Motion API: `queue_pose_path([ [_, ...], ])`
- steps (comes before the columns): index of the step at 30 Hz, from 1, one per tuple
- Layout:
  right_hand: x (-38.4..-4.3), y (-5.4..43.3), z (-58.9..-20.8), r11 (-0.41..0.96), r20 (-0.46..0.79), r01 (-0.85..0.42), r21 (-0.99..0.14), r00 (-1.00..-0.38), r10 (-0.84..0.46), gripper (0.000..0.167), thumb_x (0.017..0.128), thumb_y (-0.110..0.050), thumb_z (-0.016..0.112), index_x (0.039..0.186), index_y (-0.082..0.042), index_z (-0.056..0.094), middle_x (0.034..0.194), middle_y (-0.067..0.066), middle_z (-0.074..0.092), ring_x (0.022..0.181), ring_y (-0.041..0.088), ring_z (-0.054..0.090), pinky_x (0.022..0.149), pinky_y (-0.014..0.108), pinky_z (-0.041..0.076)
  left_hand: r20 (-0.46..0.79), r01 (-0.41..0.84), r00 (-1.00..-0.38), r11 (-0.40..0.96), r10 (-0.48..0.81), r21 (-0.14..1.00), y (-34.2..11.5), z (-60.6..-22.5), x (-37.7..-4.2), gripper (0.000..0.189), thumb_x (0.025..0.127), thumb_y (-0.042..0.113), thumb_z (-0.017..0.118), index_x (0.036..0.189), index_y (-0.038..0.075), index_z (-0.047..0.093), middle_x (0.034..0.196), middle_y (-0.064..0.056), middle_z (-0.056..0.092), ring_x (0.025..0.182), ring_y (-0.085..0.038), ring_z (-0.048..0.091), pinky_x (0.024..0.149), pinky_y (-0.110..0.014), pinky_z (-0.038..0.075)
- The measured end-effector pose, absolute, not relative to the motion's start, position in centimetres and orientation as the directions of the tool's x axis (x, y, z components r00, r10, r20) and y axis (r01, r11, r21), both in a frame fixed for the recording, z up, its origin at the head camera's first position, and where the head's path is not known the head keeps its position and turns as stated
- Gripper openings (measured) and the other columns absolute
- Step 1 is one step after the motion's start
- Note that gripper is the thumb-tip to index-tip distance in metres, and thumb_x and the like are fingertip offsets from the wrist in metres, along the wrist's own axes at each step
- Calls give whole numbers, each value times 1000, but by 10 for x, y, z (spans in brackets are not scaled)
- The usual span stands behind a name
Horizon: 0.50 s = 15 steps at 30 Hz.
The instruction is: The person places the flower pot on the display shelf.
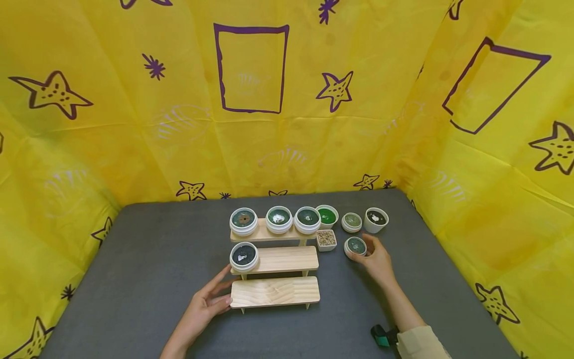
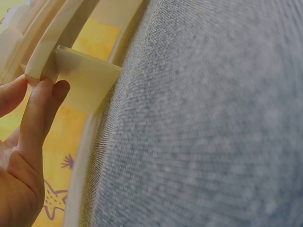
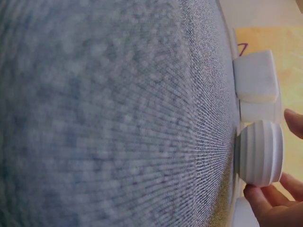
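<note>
My left hand (image 1: 203, 305) pinches the left end of the bottom step of a three-step wooden stand (image 1: 275, 292). In the left wrist view, thumb and fingers meet at the corner of a wooden board (image 2: 35, 66). My right hand (image 1: 378, 262) grips a small white ribbed pot (image 1: 356, 246) with a dark green top, right of the stand. The right wrist view shows this ribbed pot (image 3: 260, 153) between thumb and fingers, its base at or very near the table. A white pot (image 1: 244, 257) with a dark top sits at the left of the middle step.
Three white pots, among them one with a brown-centred top (image 1: 243, 222), line the top step. To the right stand a bright green pot (image 1: 327, 216), a square pot of pebbles (image 1: 326, 240), a small green pot (image 1: 352, 222) and a dark-filled pot (image 1: 376, 220). A black-and-green strap (image 1: 382, 336) shows by the right forearm.
</note>
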State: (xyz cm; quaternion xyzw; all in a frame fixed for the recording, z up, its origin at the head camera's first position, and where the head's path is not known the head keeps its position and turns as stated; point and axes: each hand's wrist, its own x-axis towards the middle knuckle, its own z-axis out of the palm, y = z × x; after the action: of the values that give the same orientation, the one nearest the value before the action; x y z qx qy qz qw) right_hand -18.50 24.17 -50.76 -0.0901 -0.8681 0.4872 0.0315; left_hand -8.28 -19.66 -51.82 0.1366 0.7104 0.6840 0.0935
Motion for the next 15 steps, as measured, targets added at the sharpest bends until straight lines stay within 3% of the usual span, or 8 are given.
queue_pose_path([
  [15,-186,245,-513,544,-16,109,-832,-985,173,69,81,-15,80,139,1,48,139,26,56,128,39,56,106,47,48,44,60,-947,43,318,997,-196,-518,-83,72,96,3,58,158,11,22,141,-50,35,107,2,65,80,-19,57],
])
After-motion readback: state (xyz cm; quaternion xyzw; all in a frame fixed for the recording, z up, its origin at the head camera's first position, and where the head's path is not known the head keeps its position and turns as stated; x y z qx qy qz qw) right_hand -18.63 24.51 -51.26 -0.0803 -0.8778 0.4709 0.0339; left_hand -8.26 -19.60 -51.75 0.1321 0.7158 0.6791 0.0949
